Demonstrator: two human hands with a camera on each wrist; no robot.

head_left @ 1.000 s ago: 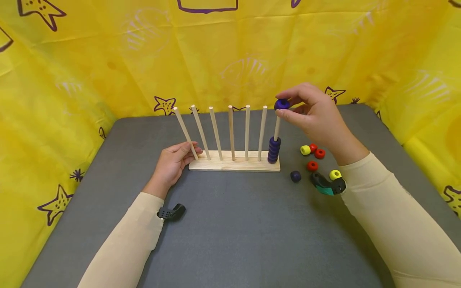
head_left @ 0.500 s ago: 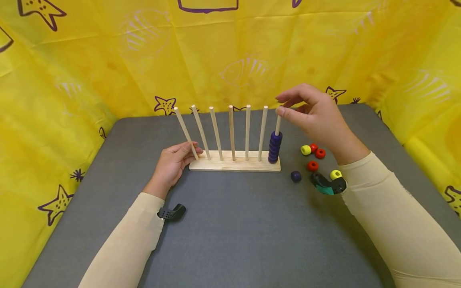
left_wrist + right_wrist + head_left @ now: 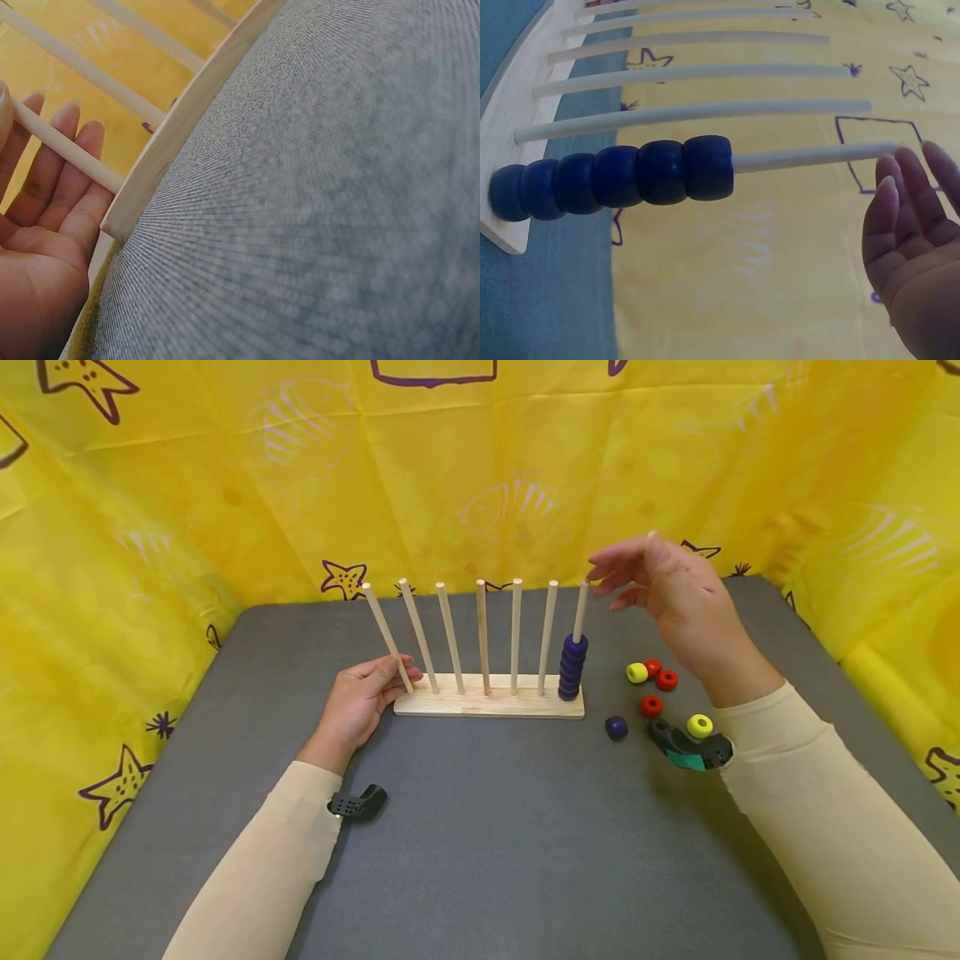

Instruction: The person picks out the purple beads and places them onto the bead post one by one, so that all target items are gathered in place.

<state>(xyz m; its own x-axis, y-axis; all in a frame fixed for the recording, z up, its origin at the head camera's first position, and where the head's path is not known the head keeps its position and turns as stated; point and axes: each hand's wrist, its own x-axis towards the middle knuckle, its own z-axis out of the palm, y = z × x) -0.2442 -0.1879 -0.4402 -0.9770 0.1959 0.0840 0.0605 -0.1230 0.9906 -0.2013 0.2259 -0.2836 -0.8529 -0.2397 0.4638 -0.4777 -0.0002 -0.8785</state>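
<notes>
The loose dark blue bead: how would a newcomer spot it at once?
On the grey table, find the long pale wooden rack of slim pegs. Just off its right end, nearer the viewer, lies the rounded dark blue bead. It's the only blue one loose: its neighbours are round red beads and round yellow beads, the other blue beads stacked on one peg.

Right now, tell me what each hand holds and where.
The left hand holds the leftmost wooden peg by its lower part. The right hand holds nothing, its fingers loosely spread.
</notes>
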